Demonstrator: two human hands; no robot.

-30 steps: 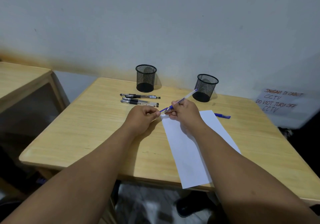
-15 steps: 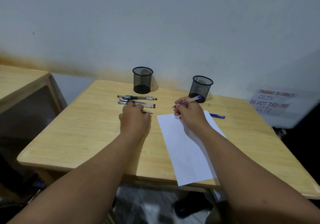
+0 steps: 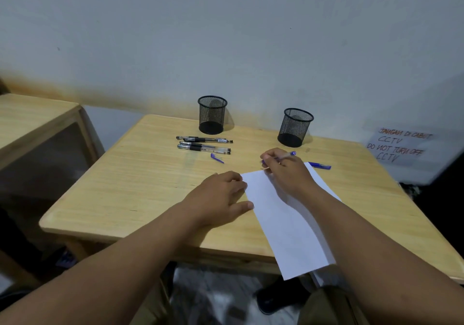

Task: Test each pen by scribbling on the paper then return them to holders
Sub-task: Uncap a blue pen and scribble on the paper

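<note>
My wooden table stands against a pale wall with a brownish stain along its foot. A second wooden table sits off to my left. On the right a handwritten note reads "DO NOT TURN OFF CCTV" — red over black. Below the table edge — a dark shoe on patterned floor.

Hidden tip, covered corner, clipped table

The right hand hid the tip and most of the barrel of the blue pen it held. The paper had its far corner covered by that hand. The table was cut off at the right edge. The black pens overlapped, count unclear.
</note>
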